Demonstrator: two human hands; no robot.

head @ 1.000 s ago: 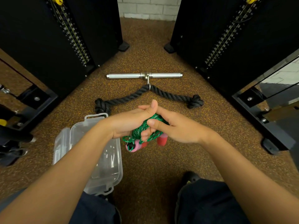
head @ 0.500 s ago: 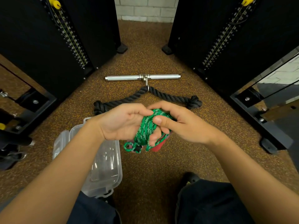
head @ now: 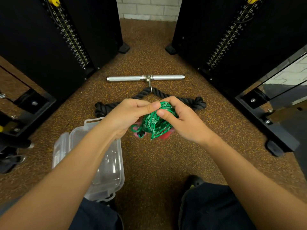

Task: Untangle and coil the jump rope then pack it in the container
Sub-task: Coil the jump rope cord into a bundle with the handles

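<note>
Since the clear container [head: 120,170] sits open on the floor [head: 149,163] just by the person's left knee, its lid [head: 59,146] laid out to the left, the drop-off spot is close & what shows of it holds nothing. Just beyond & to the right of it, both hands hold the jump rope [head: 153,123] in mid-air. The left hand [head: 127,115] pinches the top of the bundle btwn thumb & curled fingers. The right hand [head: 184,120] curls over the same top, thumb pressing the front of the coils.

Handling, as I judge it: light, soft braided cord, limp, so turns will prob slide apart if the grip loosens. Not fragile, doesn't look slippery. Best hold is round the middle of the bundle where all turns bunch, w/ the stiffer handles tucked alongside, not by one stray loop.

Looks: bright green cord w/ paler flecks, wound into a short fat hank, w/ a small loose loop & dark end poking out lower left. A pink handle end [head: 137,134] & a red handle end [head: 166,136] peek from under it, mostly hidden. Coiling seems approx done, packing not yet.

Further off, a black rope attachment [head: 197,103] lies on the floor, hooked to a steel bar [head: 127,78]. Past that are black weight stacks [head: 71,39] either side & a pale brick wall [head: 146,7]
</note>
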